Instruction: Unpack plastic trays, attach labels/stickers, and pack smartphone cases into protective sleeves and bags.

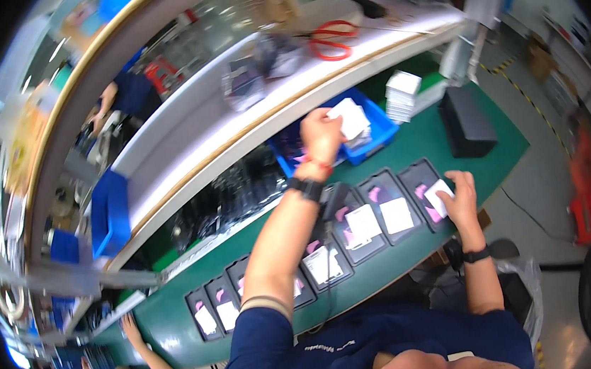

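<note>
Head view: left hand (321,138) pinches white card (348,118) over blue bin (381,128); right hand (462,200) presses card (440,196) onto black tray (425,187). Cards prob light, bendy; hold by edges.

Black trays (383,208) with white cards (396,214) and pink labels (375,194) lay in a row; at one o'clock stood a white card stack (401,94), possibly boxes.

Red-handled scissors (332,39) lie on the white shelf (184,135) beyond the reaching left hand, a stack of white cards (402,94) and a black box (467,122) sit beyond the right hand, and a co-worker's arm (148,355) rests on the green belt (174,331) far to the left.
</note>
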`<state>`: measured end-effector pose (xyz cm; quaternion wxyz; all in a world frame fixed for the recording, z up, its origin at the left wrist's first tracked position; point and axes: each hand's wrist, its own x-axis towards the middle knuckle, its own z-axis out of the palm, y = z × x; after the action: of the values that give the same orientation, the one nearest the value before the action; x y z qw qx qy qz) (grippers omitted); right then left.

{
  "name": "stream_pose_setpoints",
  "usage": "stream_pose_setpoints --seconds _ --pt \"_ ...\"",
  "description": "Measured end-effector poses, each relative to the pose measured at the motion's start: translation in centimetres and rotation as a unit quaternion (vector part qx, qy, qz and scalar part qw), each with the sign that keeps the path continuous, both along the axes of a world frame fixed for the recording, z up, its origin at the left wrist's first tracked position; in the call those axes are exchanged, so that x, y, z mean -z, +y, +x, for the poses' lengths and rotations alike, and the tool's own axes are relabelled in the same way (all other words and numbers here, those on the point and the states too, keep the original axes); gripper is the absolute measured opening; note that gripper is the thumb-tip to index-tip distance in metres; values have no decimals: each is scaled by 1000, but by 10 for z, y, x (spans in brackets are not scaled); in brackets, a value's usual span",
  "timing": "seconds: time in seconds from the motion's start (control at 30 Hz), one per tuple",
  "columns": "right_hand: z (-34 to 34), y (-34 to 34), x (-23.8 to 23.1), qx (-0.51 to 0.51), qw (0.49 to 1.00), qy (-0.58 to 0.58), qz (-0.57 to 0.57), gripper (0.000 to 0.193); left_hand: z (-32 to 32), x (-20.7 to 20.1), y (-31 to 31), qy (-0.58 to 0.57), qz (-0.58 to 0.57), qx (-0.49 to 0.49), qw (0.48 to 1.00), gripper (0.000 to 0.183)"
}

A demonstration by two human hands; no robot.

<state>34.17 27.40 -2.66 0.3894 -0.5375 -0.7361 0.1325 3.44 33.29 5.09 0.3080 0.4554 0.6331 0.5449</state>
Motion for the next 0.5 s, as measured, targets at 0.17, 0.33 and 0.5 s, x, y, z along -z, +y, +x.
stream_pose_setpoints --seconds 0.17,0.33,0.5 --pt "5 -8 14 -32 999 5 -20 37 12 16 7 138 2 -72 988 60" --pt "-14 -15 13 -31 997 -53 -48 38 -23 13 -87 161 68 55 983 27" --pt "-41 -29 5 -64 992 -87 -59 41 -125 -4 -205 252 -40 48 966 19"
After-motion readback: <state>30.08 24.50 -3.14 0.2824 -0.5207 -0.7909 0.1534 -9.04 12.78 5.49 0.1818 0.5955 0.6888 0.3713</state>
